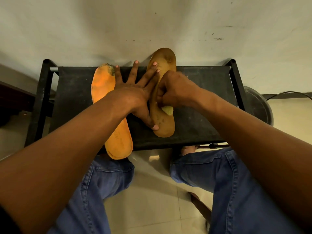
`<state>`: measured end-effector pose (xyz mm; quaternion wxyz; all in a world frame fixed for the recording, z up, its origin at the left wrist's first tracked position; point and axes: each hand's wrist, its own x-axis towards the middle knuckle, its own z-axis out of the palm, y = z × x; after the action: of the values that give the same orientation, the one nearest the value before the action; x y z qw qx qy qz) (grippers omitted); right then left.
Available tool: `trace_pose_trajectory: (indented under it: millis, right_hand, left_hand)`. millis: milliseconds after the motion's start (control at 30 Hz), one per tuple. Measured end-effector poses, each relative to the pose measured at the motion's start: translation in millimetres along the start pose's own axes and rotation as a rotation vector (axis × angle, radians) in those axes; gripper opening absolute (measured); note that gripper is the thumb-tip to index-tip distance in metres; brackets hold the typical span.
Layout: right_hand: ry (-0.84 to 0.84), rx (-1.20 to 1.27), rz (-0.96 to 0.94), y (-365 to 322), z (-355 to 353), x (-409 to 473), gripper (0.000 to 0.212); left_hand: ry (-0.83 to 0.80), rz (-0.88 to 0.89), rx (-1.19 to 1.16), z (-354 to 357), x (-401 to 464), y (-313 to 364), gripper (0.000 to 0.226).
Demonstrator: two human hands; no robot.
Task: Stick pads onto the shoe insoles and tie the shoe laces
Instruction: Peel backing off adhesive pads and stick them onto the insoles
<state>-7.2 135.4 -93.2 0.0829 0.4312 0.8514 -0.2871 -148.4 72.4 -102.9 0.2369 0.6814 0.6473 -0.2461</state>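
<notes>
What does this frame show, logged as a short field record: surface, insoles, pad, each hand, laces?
surface: black fabric-topped stand
left insole: orange insole, untouched, near end overhanging the stand's front edge
right insole: tan insole, far end past the back edge
pad: pale yellow pad at the tan insole's middle
left hand: spread flat, fingers and thumb pinning the tan insole
right hand: closed, pressing on the pad
laces: no shoes or laces in view

Two insoles: one orange (101, 92), one tan (164, 65). One yellowish pad (168, 110). Two hands: left (133, 93), right (175, 88). One black stool (194, 119).
</notes>
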Motion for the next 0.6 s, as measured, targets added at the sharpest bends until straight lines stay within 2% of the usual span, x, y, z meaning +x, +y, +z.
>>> trace_pose_trajectory:
  millis: [67,167,300,400,500,600]
  right_hand:
    - [-0.040,-0.020,-0.025,-6,2,-4,0.015]
    - [0.079,-0.055,0.032,-1,3,0,0.029]
    - [0.215,-0.038,0.107,10,0,4,0.023]
    - [0.102,0.033,0.078,5,-3,2,0.020]
    - [-0.057,-0.021,-0.022,-10,0,-6,0.014]
    - [0.008,-0.077,-0.045,-16,2,-9,0.036]
  left_hand:
    - [-0.002,0.002,-0.011,0,1,-1,0.164]
    - [-0.007,0.001,-0.003,0,2,-1,0.164]
    - [-0.014,0.003,0.008,-1,2,0,0.164]
    - [-0.017,0.007,0.005,-1,1,0,0.164]
    - [-0.024,0.004,-0.012,-1,1,0,0.163]
    - [-0.025,-0.001,-0.007,-1,1,0,0.163]
